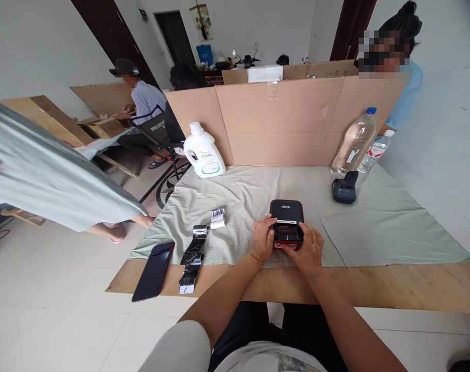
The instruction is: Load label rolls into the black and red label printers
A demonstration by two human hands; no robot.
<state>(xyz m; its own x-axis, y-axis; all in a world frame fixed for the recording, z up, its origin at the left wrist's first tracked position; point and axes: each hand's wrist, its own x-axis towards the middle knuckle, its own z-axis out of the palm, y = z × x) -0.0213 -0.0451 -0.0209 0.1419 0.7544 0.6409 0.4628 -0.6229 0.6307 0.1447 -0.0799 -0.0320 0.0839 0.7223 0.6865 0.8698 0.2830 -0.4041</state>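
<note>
Shirt (254, 359): at 6 o'clock, nearest the camera, with both forearms (351, 315) reaching toward 12.
Device (286, 208): black and red, on the cloth-covered desk (393, 287), directly between the two hands; clock hours below are read from it. Its lettered lid faces up, with a white label strip across the middle and a dark window on the near half.
Left hand (263, 238): at 8 o'clock, fingers bent and partly closed against the device's left side, so the device lies just to their 2 o'clock.
Right hand (309, 250): at 4 o'clock, thumb along the near red edge, other fingers curved round the right side; between them they have hold of the near right corner.
White roll (218, 221): 9 o'clock, a printed tail unrolled.
Dark strips (199, 237): two, 8 to 9 o'clock, partly curled.
Phone (153, 273): 8 o'clock, screen dark, beyond the strips.
Jug (206, 155): between 10 and 11, white, upright.
Cardboard (273, 124): 12 o'clock, standing across the desk's far side.
Bottles (355, 142): two, 1 o'clock, by the cardboard.
Black gadget (344, 192): 2 o'clock, before the bottles.
</note>
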